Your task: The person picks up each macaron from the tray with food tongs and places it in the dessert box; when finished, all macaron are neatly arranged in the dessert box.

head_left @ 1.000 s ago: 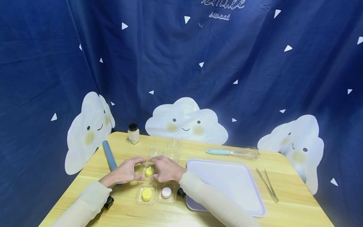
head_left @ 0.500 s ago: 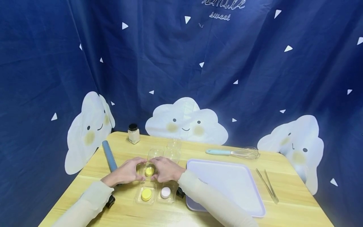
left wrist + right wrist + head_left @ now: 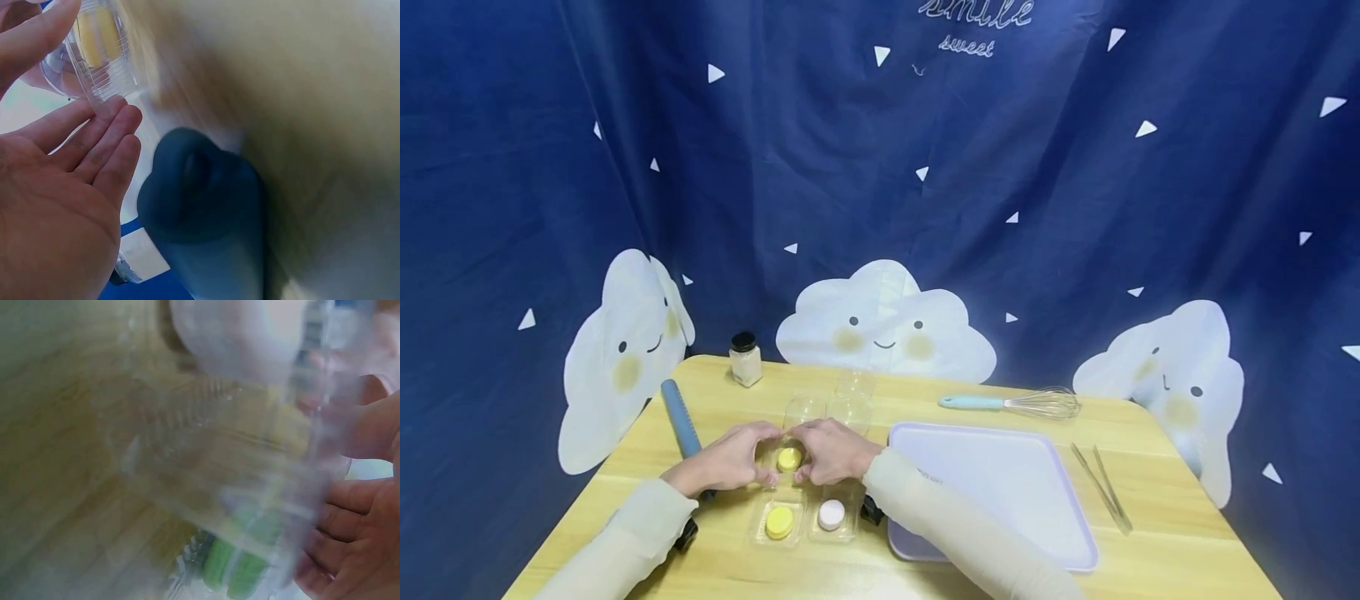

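Observation:
A yellow macaron (image 3: pixel 788 459) sits inside a small clear plastic box (image 3: pixel 105 80), which both hands grip from opposite sides. My left hand (image 3: pixel 733 457) has its thumb and fingertips on the box's left edge. My right hand (image 3: pixel 833 450) curves its thumb and fingers around the right side; in the right wrist view, blurred clear plastic partly covers it. Nearer the body, another yellow macaron (image 3: pixel 779 522) and a pale lilac macaron (image 3: pixel 831 514) lie in clear trays. A green macaron (image 3: pixel 231 565) shows in the right wrist view, but the right hand hides it from the head view.
Clear domed lids (image 3: pixel 850 408) stand behind the hands. A lilac tray (image 3: pixel 992 492) lies to the right, with a whisk (image 3: pixel 1011 403) behind it and tongs (image 3: pixel 1102 492) beyond. A blue-handled tool (image 3: pixel 681 417) and a jar (image 3: pixel 746 360) are at left.
The head view has shifted slightly, moving the whole scene a little left and down. Both hands keep nearly the same hold around the box with the yellow macaron.

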The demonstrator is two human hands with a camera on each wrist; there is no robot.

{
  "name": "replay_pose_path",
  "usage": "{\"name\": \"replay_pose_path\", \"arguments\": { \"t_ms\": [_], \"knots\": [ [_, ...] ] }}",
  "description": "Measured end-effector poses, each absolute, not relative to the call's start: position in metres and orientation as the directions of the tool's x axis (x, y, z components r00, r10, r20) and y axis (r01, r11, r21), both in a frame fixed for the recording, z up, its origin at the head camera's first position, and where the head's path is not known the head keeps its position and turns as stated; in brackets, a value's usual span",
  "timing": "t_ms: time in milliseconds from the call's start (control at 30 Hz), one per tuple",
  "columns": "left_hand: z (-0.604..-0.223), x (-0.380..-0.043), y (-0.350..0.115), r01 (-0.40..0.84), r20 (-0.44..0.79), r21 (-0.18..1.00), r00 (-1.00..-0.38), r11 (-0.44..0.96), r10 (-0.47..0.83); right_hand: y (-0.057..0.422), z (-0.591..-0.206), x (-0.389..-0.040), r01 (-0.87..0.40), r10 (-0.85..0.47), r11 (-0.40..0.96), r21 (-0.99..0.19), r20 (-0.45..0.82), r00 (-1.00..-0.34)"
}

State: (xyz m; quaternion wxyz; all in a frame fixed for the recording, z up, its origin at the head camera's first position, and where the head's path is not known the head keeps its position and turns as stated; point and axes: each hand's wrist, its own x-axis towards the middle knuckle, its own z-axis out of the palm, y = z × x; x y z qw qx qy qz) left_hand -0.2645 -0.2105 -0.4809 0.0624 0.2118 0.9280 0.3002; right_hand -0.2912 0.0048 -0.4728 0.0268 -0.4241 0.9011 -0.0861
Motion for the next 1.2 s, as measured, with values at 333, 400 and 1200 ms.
{"name": "replay_pose_path", "arguments": {
  "t_ms": [333,400,1200],
  "knots": [
    [-0.4835,-0.2637,-0.2147,0.335,-0.008,0.591,-0.907,0.734,0.420,0.0020,-0.4741,-0.2904,-0.739,-0.759,0.633,-0.230,0.004,-0.651],
    [-0.4839,-0.2623,-0.2154,0.332,-0.005,0.594,-0.909,0.733,0.417,0.0016,-0.4743,-0.2901,-0.737,-0.759,0.632,-0.238,0.001,-0.651],
    [-0.4828,-0.2650,-0.2179,0.342,0.002,0.588,-0.906,0.732,0.422,0.0034,-0.4710,-0.2884,-0.734,-0.740,0.653,-0.185,0.049,-0.671]
  ]
}}
